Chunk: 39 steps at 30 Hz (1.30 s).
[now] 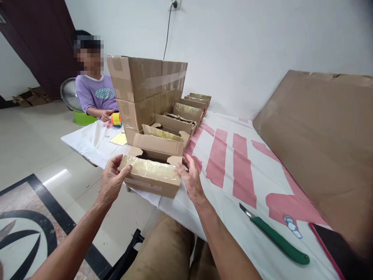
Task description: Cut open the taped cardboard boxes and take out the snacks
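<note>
My left hand [112, 179] grips the left end of a small flat cardboard box [151, 177] whose top is covered with clear tape. My right hand [190, 178] holds the box's right end, thumb on the top edge. The box sits at the near left edge of the table, which has a white cloth with red stripes [224, 163]. Behind it runs a row of similar small open boxes [175, 124] toward the wall.
A tall taped carton [145, 91] stands behind the row. A green-handled utility knife [276, 239] lies at the right front, beside a dark phone [332, 243]. A large cardboard sheet [320, 140] leans at right. A person in a purple shirt [97, 95] sits at the far left holding a tape roll [115, 119].
</note>
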Motion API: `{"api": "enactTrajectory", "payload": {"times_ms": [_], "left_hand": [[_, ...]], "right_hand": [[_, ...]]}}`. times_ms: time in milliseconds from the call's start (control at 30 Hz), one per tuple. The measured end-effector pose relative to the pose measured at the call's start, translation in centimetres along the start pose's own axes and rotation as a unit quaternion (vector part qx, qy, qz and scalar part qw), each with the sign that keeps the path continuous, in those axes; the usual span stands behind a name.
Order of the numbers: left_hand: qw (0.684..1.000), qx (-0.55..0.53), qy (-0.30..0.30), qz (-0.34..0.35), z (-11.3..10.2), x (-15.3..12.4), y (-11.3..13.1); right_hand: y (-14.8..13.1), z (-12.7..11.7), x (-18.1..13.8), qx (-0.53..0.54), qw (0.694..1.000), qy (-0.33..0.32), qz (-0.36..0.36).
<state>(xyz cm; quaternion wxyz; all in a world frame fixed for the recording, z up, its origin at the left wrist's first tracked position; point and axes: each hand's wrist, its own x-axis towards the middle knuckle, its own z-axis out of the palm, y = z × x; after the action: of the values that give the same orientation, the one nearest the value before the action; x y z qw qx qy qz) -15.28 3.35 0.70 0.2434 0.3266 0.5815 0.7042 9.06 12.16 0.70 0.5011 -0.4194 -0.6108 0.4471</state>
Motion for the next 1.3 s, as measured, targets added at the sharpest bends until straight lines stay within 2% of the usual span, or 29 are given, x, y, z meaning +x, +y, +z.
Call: {"api": "enactTrajectory", "payload": {"times_ms": [133, 367, 467, 600, 700, 833, 900, 1000, 1100, 1200, 1300], "left_hand": [[1.0, 0.017, 0.024, 0.005, -0.6, -0.1, -0.1], [0.998, 0.055, 0.038, -0.021, -1.4, -2.1, 0.1], [0.993, 0.095, 0.072, -0.014, -2.6, -3.4, -0.1], [0.979, 0.126, 0.163, 0.003, -3.5, -4.3, -0.4], [0.966, 0.163, 0.199, 0.001, -3.0, -4.5, -0.3], [0.965, 0.187, 0.185, 0.014, -1.9, -4.4, 0.0], [0.966, 0.187, 0.179, 0.02, -1.5, -4.1, 0.1], [0.97, 0.176, 0.165, 0.043, -1.0, -2.7, -0.1], [0.981, 0.13, 0.132, 0.064, 0.0, 0.1, -0.8], [0.991, 0.098, 0.077, 0.047, 1.6, 2.7, -2.0], [0.994, 0.09, 0.061, 0.033, 2.4, 3.9, -3.1]], "right_hand": [[-0.1, -0.4, 0.0, 0.029, 0.996, -0.059, -0.065], [0.2, -2.8, -3.9, -0.064, 0.977, -0.137, -0.15], [-0.2, -1.9, -5.8, -0.11, 0.964, -0.119, -0.211], [-1.0, 0.6, -7.3, -0.154, 0.933, -0.115, -0.304], [-1.0, 1.4, -7.9, -0.198, 0.93, -0.12, -0.286], [-0.5, 0.9, -8.4, -0.217, 0.928, -0.174, -0.246], [-0.6, 0.8, -8.1, -0.219, 0.931, -0.179, -0.229], [-1.0, 0.8, -6.5, -0.22, 0.936, -0.16, -0.221], [-0.9, 0.9, -3.5, -0.22, 0.936, -0.155, -0.225], [0.4, 0.8, -0.9, -0.216, 0.948, -0.149, -0.18], [2.0, 0.8, 0.1, -0.198, 0.957, -0.136, -0.16]]}}
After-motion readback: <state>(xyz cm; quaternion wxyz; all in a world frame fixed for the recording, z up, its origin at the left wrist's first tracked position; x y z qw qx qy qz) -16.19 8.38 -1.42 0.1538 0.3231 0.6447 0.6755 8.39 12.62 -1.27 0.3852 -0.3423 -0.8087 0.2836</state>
